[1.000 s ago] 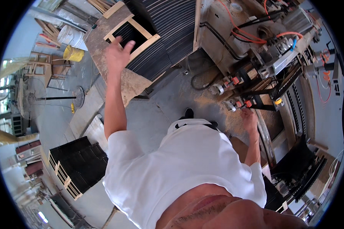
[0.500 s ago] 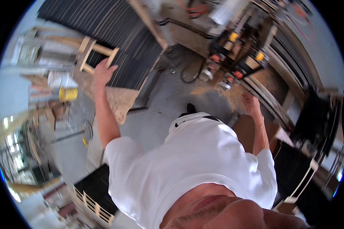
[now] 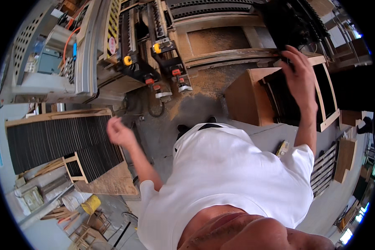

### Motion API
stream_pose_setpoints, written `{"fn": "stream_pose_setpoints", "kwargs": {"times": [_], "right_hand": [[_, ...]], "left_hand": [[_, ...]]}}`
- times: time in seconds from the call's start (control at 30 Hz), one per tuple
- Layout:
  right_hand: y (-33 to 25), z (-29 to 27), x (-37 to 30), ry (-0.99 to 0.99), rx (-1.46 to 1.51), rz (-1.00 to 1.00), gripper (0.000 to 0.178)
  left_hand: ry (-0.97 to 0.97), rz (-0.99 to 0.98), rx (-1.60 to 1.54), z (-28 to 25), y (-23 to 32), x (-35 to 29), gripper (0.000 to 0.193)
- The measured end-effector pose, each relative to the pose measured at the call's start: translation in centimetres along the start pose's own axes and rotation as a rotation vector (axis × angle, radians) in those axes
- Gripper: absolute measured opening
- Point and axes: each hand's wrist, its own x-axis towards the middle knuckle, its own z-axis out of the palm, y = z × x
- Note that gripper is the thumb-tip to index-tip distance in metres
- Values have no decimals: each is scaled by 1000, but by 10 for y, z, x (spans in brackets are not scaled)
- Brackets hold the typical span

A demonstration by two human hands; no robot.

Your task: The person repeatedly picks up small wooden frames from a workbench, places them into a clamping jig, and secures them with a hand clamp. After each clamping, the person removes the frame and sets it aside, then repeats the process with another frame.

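Note:
My left hand (image 3: 121,132) is empty, its fingers half curled and apart, beside the near end of a long row of black slats or panels (image 3: 50,139). Against that row leans a small light-wood frame (image 3: 81,168). Over on the right, my right hand (image 3: 298,77) reaches out with spread fingers above a stack of black panels with pale wooden edging (image 3: 330,88). Whether its fingertips touch the stack cannot be made out. Nothing shows in that hand.
Ahead stands a machine with two black arms (image 3: 166,68) bearing yellow and red knobs, with sawdust (image 3: 204,89) below. A brown wooden box (image 3: 246,98) sits beside the panel stack. At lower left are a yellow bucket (image 3: 91,204) and scrap wood. A slatted pallet (image 3: 323,171) lies at right.
I have turned to the right. My left hand has come away from the small wooden frame on the black row. My right hand has risen and stretched out over the right-hand stack.

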Motion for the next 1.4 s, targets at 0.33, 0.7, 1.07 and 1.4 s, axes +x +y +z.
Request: {"fn": "stream_pose_setpoints", "kwargs": {"times": [0.33,0.7,1.07,1.4], "right_hand": [[61,-57,-95,-22,-64,615,21],[26,-35,-53,204,-52,706,20],[-73,46,89,3,109,364,22],[-93,217,217,-213,296,-239,15]], "left_hand": [[-399,-373,-464,201,24,42,23],[-619,-886,-795,423,-39,237,57],[-418,-1060,-1124,579,-94,329,82],[-469,-1125,-1261,465,-68,220,30]]}}
